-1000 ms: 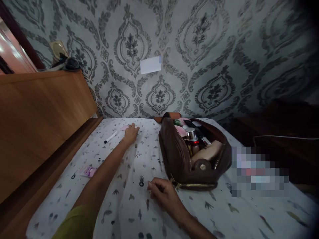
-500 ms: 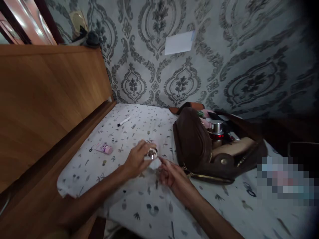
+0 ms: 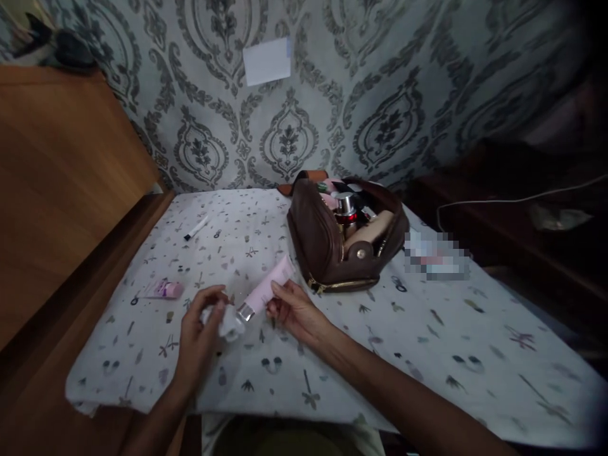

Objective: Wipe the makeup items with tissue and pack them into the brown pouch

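Observation:
A pink squeeze tube (image 3: 266, 287) with a silver cap is gripped between the thumb and fingers of my right hand (image 3: 297, 313). It slants, with its cap end low and toward the left. My left hand (image 3: 199, 329) holds a crumpled white tissue (image 3: 231, 323) close to that silver cap. Whether the tissue touches the cap I cannot tell. Left of my left hand, a smaller pink tube with purple print (image 3: 164, 289) lies on the patterned cloth (image 3: 332, 373). Beyond my right hand stands an open brown bag (image 3: 313, 231) with cosmetics inside.
A slim white stick with a black end (image 3: 196, 228) lies at the back left. A silver-capped jar (image 3: 346, 206) sits in the bag. At the left rises a wooden panel (image 3: 71, 145); patterned wallpaper backs the cloth. A white cable (image 3: 513, 201) runs at the right.
The view has turned to the right. The pink tube is now held lengthwise in view by my right hand, and my left hand has drawn away from the silver end with the tissue.

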Demonstrator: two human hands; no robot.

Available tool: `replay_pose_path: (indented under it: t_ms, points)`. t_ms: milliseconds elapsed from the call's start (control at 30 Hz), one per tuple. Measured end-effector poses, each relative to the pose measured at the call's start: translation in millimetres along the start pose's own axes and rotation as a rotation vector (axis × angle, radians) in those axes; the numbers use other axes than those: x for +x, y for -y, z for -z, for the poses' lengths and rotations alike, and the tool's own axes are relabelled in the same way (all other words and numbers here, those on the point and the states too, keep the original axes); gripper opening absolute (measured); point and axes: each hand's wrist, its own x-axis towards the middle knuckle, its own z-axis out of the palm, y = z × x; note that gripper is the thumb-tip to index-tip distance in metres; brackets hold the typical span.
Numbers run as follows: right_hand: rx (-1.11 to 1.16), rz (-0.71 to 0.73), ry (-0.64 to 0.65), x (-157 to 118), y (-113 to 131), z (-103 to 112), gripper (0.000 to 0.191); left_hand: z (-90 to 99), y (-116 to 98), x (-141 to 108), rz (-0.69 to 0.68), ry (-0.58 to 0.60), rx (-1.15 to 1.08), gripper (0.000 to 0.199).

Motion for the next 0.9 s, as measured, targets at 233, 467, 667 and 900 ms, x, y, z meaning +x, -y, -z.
replay_pose_path:
  t_ms: [233,467,667,900]
  points:
    - [-0.005,0.047,-0.018,-4,-10,-1,0.053,-31.7,-15,-21,0.086,0.067,-0.076,0.043]
    - [-0.052,0.000,0.020,-6,-12,5,0.048,-26.1,-7,-17,0.080,0.160,0.001,0.048]
    - [-0.097,-0.063,0.112,-7,-8,8,0.049,-13.0,-13,-5,0.305,0.261,-0.043,0.052]
    - [-0.259,-0.094,0.256,-15,4,7,0.054,-19.1,4,-5,0.508,0.555,-0.221,0.061]
